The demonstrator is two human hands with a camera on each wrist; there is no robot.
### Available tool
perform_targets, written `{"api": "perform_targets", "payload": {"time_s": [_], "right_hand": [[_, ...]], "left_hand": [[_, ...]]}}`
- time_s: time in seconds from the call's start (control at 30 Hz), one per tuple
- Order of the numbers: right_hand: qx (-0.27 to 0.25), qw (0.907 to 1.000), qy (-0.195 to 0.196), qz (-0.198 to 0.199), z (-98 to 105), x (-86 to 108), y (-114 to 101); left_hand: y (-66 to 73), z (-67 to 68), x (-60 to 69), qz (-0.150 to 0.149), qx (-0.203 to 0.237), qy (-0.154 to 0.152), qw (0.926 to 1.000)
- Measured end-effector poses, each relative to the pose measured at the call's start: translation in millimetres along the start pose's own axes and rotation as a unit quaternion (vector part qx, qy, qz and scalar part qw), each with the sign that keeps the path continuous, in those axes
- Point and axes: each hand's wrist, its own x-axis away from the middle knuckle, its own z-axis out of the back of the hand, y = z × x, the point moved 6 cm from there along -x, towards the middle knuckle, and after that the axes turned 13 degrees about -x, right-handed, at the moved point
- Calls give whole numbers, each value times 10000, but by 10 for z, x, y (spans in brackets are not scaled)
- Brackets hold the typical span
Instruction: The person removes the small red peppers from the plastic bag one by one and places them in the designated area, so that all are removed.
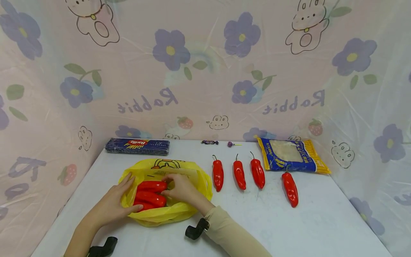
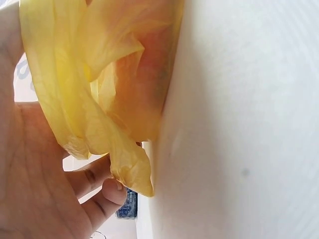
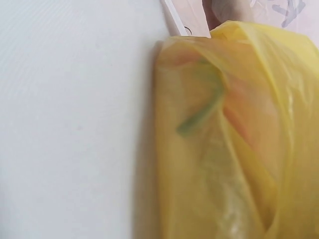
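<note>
Head view: a yellow plastic bag (image 1: 157,218) sits left of the middle of the white worktop (image 1: 308,228), slumped, its mouth gaping, with red chili peppers (image 1: 151,199) lying inside. The left hand (image 1: 112,201) grips the bag's left rim, thumb over the front side by the peppers. The right hand (image 1: 180,187) reaches into the mouth and grasps the uppermost pepper by its stem end, where its fingers cover part of the stem; the bag's front fold hides the bottom of the heap.

Right of the bag, outside it, three glossy red peppers lie side by side (image 1: 239,175), dark stems toward the back edge; a fourth pepper (image 1: 290,189) lies apart, nearer the right edge. A long, dark blue Barilla spaghetti pack (image 1: 138,146) rests at the back left corner. Along the back edge lie a dark wrapped candy (image 1: 210,142) and a small purple lollipop (image 1: 229,144), and near the back right corner a flat, pillow-shaped blue-and-yellow packet (image 1: 289,155) with a clear window.

The bag is thin, crinkled and translucent; in the right wrist view a blurred green form, probably a stem (image 3: 199,112), shows through it. The worktop is smooth and faintly scuffed. Creased pale pink cloth (image 1: 205,78), printed with purple flowers and rabbits, encloses the back and sides.
</note>
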Motion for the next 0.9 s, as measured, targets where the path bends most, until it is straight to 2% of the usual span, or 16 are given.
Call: {"api": "perform_targets", "payload": {"time_s": [0.3,0.57,0.9], "right_hand": [[56,9999,105,34,48,19,-48],[276,9960,443,719,184,53,-207],[374,9858,961,1327,391,181,-413]], "left_hand": [[-3,1,10,-32,-32,58,10000],[6,13,20,-85,21,140,9999],[-8,8,0,-41,-19,22,10000]]}}
